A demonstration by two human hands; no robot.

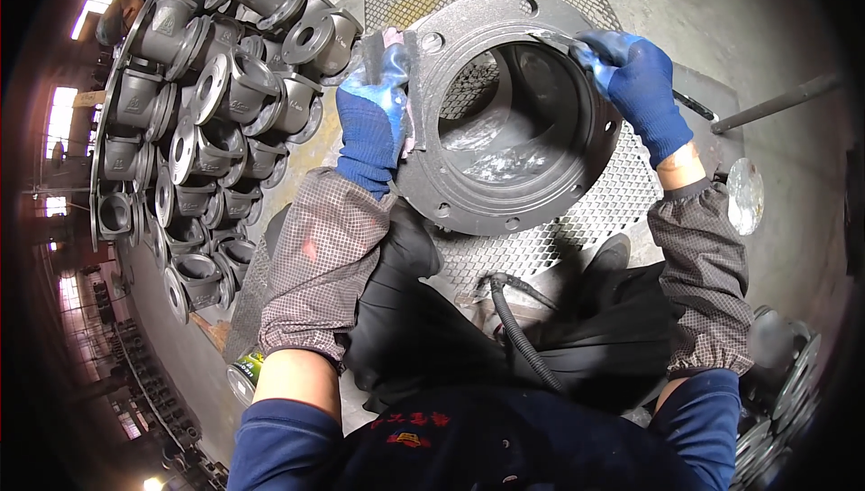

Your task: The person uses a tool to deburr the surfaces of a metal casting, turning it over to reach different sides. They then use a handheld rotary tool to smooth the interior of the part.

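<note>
A large grey cast-metal pipe fitting (423, 167) with a round bolt-hole flange lies in front of me, its wide opening facing up. My left hand (374, 113), in a blue glove, is closed at the flange's left edge on a dark flat pad (415, 86) with pinkish cloth at its edges. In its blue glove, my right hand (631, 77) pinches a thin flat metal scraper-like tool (551, 39) against the upper right inner rim of the opening. Behind that hand a dark rod (694, 105) sticks out; whether it belongs to the tool I cannot tell.
Stacked grey flanged castings (216, 158) stand to the left. Under the fitting lies a metal mesh plate (622, 194). A ribbed hose (523, 342) runs between my legs. A metal bar (779, 104) reaches in from the right. More round castings (784, 383) lie at lower right.
</note>
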